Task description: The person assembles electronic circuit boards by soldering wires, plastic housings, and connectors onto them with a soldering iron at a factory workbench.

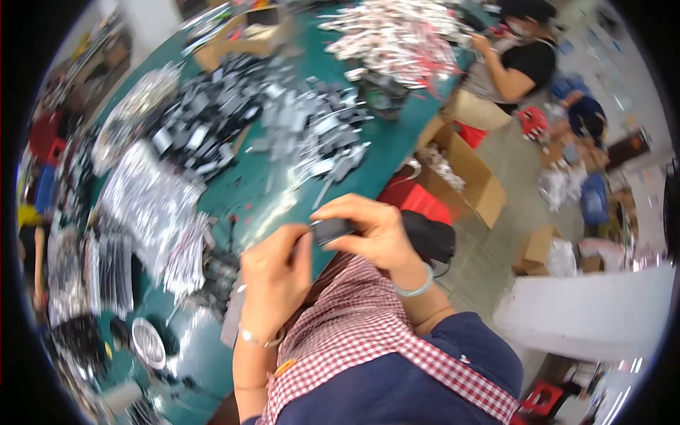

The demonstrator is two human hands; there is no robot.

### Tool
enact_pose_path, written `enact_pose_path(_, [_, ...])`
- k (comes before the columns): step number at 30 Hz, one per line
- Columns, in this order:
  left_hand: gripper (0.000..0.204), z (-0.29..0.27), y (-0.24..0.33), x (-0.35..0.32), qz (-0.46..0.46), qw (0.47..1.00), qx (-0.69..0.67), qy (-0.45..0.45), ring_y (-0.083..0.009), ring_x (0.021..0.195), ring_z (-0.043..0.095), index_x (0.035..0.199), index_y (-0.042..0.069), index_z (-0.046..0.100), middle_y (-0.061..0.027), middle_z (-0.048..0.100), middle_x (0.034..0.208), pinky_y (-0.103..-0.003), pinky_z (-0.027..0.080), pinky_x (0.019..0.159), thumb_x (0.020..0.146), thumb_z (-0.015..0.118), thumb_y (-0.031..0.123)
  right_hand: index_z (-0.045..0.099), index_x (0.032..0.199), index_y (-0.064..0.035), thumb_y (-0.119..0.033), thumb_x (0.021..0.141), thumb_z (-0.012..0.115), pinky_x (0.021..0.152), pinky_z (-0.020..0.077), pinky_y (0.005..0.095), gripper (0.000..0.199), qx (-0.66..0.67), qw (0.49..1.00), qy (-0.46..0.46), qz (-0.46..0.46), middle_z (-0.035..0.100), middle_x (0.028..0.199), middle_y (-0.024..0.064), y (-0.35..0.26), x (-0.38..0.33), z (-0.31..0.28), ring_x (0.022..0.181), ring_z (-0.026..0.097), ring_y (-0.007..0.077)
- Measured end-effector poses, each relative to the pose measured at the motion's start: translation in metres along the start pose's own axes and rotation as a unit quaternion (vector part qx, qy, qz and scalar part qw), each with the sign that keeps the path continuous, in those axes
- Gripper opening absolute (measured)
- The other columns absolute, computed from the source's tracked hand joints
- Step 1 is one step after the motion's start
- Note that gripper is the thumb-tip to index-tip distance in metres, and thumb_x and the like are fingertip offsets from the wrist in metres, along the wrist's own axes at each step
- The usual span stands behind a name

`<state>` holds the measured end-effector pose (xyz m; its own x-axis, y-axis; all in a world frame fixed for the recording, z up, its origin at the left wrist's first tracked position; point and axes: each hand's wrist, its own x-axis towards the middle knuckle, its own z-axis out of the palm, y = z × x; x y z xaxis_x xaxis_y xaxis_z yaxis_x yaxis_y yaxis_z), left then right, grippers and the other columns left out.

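Note:
My right hand (375,230) pinches a small dark block-shaped piece (331,230) between thumb and fingers, in front of my apron at the table's edge. Close against the left end of that piece is my left hand (276,273), its fingers curled and pressed together. Whether the left fingers grip the piece or something thin beside it is hidden by blur. Beyond my hands on the green table (241,188) lies a loose heap of grey flat pieces with pale stems or cables (329,134). Left of it is a heap of black and grey rectangular pieces (205,113).
Clear plastic bags (145,195), a bundle of pale strips (188,262) and a white oval dish (149,343) lie at left. White and red cable-like parts (397,42) are piled at the far end. A co-worker (510,67) sits at far right, near an open cardboard box (467,173).

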<state>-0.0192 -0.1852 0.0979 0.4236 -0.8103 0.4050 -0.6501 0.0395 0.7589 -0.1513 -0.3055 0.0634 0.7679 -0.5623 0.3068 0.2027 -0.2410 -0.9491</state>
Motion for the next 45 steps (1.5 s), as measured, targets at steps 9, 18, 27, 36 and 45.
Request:
enact_pose_path(9, [0.004,0.002,-0.008,-0.003,-0.057,0.998,-0.014,-0.008,-0.0054,0.052,0.044,0.082,-0.005,0.06,-0.0042,0.052,0.06,-0.022,0.033,0.046,0.083,0.059,-0.001,0.065,0.106,-0.0061,-0.005,0.069,0.074,0.073,0.0467,0.03,0.038,-0.003,0.999,-0.018,-0.045,0.063,0.103,0.0089,0.009,0.0,-0.003,0.09,0.06,0.02])
enact_pose_path(18, [0.005,0.005,-0.011,0.001,-0.057,0.998,0.0,-0.038,-0.0043,0.051,0.042,0.08,-0.005,0.059,-0.0027,0.051,0.059,-0.021,0.031,0.045,0.082,0.059,-0.001,0.062,0.107,-0.0031,0.002,0.068,0.07,0.076,0.0501,0.0353,0.04,-0.046,0.994,-0.038,-0.088,0.06,0.103,0.0107,0.005,-0.001,-0.008,0.093,0.06,0.0259])
enact_pose_path(27, [0.008,-0.003,-0.025,0.003,-0.148,0.976,-0.077,-0.138,-0.003,0.052,0.045,0.079,-0.005,0.06,0.0009,0.053,0.061,-0.019,0.033,0.045,0.082,0.063,0.002,0.06,0.103,-0.0009,0.0,0.067,0.071,0.08,0.0487,0.0386,0.037,-0.126,0.98,-0.064,-0.139,0.058,0.104,0.0123,0.008,-0.004,-0.013,0.095,0.058,0.0307])
enact_pose_path(36, [0.01,0.003,-0.034,0.002,-0.225,0.948,-0.145,-0.172,-0.0056,0.041,0.047,0.079,-0.003,0.06,-0.0013,0.056,0.059,-0.018,0.032,0.036,0.08,0.066,0.005,0.06,0.102,-0.0003,-0.001,0.067,0.072,0.071,0.0489,0.0359,0.037,-0.087,0.988,-0.099,-0.081,0.058,0.104,0.0118,0.01,-0.009,-0.021,0.092,0.058,0.0286])
enact_pose_path(45, [0.011,0.004,-0.013,0.001,-0.269,0.925,-0.22,-0.154,-0.0049,0.05,0.047,0.092,-0.003,0.063,-0.0004,0.057,0.063,-0.018,0.038,0.047,0.083,0.064,0.004,0.063,0.101,-0.0042,-0.001,0.066,0.073,0.069,0.0476,0.0329,0.036,-0.049,0.988,-0.131,-0.071,0.053,0.104,0.0091,0.019,-0.007,-0.022,0.09,0.056,0.023])
